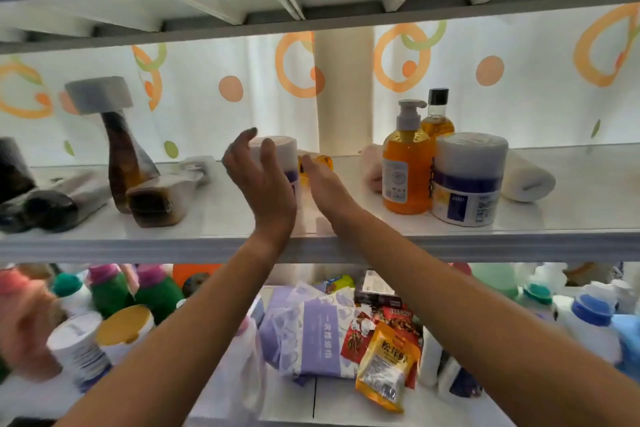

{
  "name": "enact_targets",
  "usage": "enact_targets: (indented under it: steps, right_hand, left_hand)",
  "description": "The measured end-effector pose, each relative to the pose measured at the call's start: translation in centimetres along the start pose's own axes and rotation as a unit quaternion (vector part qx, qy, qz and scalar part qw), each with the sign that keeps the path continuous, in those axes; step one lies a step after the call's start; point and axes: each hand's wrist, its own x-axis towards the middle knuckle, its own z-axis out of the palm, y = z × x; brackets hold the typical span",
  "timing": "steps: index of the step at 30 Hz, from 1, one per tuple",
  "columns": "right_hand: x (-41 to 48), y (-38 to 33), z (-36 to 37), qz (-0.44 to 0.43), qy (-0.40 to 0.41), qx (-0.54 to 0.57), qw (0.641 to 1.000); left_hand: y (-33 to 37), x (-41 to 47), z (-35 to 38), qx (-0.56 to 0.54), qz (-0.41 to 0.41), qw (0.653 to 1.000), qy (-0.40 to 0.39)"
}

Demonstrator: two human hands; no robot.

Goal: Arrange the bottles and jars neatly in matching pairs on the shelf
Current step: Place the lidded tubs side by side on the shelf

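The shelf (221,215) is showing a smooth, glossy white finish. The pump bottle (407,170) is presenting as clear, shiny plastic. The jar (467,180) is showing matt white plastic with a glossy label. The curtain (207,107) is reading as thin printed cloth. The snack packet (384,367) is gleaming as crinkled film.

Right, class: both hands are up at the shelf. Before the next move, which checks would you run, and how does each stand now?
1. Left hand grips the middle jar: not ok, its fingers are spread beside the jar.
2. Right hand grips the small bottle: not ok, straight fingers only reach it.
3. Matching right jar stands upright: ok.
4. Bare shelf next to the right jar for its pair: ok, at its right front.
5. Pump bottle stands upright: ok.
6. Small bottle upright: cannot tell, the hand hides most of it.
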Motion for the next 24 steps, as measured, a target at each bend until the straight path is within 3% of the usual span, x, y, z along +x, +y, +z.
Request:
enact_targets:
  steps: [2,4,6,8,14,18,21,24]
  right_hand:
    - [0.9,0.4,3.3,0.0,0.015,0.041,0.999]
    - [1.5,0.6,5.4,-0.005,0.056,0.036,0.998]
    - [2.0,0.7,6.0,-0.002,0.084,0.009,0.996]
    - [2.3,1.0,7.0,-0.01,0.085,0.0,0.996]
    - [2.6,0.6,9.2,-0.016,0.059,0.011,0.998]
    - [0.4,-0.7,7.4,-0.069,0.097,0.001,0.993]
    - [-2.4,-2.0,3.0,-0.142,0.181,-0.022,0.973]
    - [-5.3,-2.9,-2.6,-0.216,0.277,-0.029,0.936]
  left_hand:
    - [-1.7,2.5,-2.4,0.059,-0.117,0.991,-0.035]
    - [-3.1,3.8,-4.2,0.048,-0.233,0.956,-0.172]
    - [-3.0,3.9,-5.1,0.014,-0.282,0.921,-0.268]
    - [-2.8,4.6,-5.8,-0.01,-0.298,0.912,-0.28]
    - [-1.8,5.5,-8.3,-0.016,-0.284,0.918,-0.277]
    - [-1.5,3.8,-6.8,0.018,-0.096,0.994,-0.057]
    - [1.9,-0.2,-2.9,-0.111,-0.044,0.984,-0.135]
    - [5.1,-4.7,2.6,-0.192,-0.114,0.938,-0.264]
